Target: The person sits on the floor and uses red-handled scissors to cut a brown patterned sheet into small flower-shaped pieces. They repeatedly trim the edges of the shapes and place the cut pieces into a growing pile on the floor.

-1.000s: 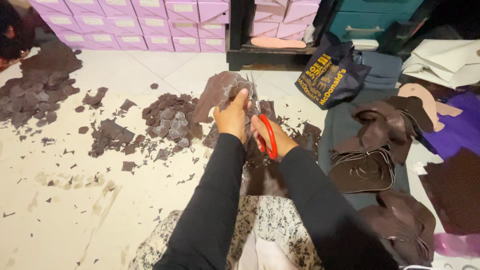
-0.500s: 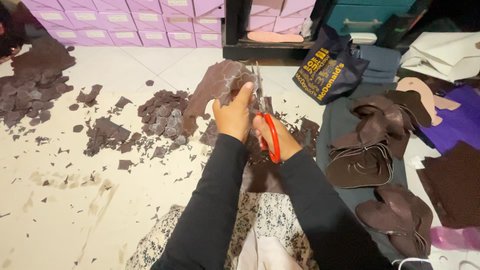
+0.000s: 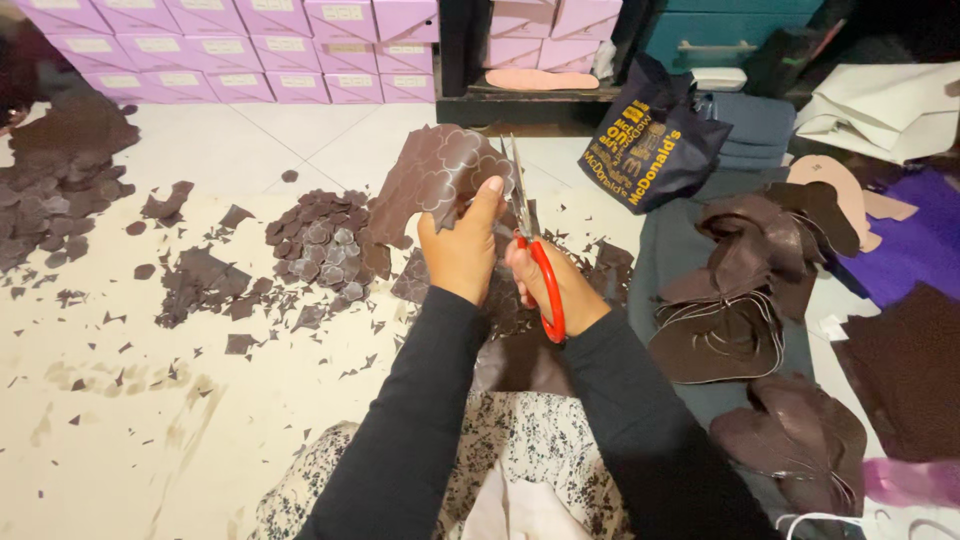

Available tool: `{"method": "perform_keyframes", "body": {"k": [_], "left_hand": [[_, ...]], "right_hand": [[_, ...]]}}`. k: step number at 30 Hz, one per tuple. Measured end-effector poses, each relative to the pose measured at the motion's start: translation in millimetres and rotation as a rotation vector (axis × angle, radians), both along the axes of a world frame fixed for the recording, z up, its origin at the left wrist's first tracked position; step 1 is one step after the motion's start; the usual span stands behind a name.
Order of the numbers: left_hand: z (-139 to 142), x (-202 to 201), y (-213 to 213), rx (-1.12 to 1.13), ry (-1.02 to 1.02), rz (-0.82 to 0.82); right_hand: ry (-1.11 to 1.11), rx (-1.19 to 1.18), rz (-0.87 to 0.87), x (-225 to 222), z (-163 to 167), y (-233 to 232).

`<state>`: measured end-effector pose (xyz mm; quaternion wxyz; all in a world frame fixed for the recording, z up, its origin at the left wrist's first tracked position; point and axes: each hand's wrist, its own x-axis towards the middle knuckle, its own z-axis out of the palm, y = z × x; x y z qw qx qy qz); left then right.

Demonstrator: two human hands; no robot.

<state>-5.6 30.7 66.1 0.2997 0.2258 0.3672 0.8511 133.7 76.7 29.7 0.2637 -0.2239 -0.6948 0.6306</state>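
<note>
While I watch head view: left hand (image 3: 462, 250) pinches brown leather sheet (image 3: 440, 180), raised above floor, centre of scene; sheet marked with pale scalloped outlines. Right hand (image 3: 550, 285) closed through red-handled scissors (image 3: 528, 250), blades up at sheet's right edge. Heap of cut brown pieces (image 3: 320, 245) lies left, small scraps scattered on pale floor (image 3: 150, 420). Judging: many pieces done, marked sheet largely uncut. Stacked dark curved leather cutouts (image 3: 740, 310) right.
</note>
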Motion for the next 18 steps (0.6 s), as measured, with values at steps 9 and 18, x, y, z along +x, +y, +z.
{"method": "perform_keyframes", "body": {"k": [9, 18], "left_hand": [[6.3, -1.1, -11.0, -0.058, 0.051, 0.018], [8.5, -4.0, -16.6, -0.155, 0.152, 0.097]], "right_hand": [[-0.089, 0.215, -0.044, 0.4, 15.3, -9.6], [-0.117, 0.206, -0.111, -4.4, 22.1, -20.9]]}}
